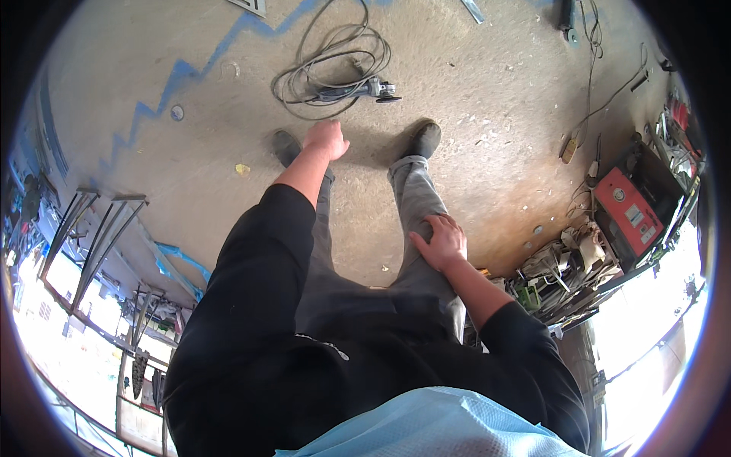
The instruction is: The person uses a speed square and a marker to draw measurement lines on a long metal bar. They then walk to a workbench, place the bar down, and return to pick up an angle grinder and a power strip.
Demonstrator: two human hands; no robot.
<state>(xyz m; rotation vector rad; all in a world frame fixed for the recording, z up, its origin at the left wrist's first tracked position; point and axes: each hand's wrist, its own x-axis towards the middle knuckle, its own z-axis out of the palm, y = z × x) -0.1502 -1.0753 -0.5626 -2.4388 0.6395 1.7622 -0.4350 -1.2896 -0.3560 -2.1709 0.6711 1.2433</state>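
I look straight down at my own legs in grey trousers and dark shoes on a concrete floor [472,91]. My left hand [327,139] reaches down and forward, fingers loosely curled, holding nothing. It hangs just short of an angle grinder [358,91] that lies on the floor with its grey cable [320,57] coiled around it. My right hand [440,241] rests flat on my right thigh, fingers spread over the trouser cloth.
A red box-shaped machine [632,209] stands at the right among tools and scrap. Cables [601,99] trail across the floor at the upper right. Metal frames [99,232] lean at the left. A blue zigzag line [190,72] is painted on the floor.
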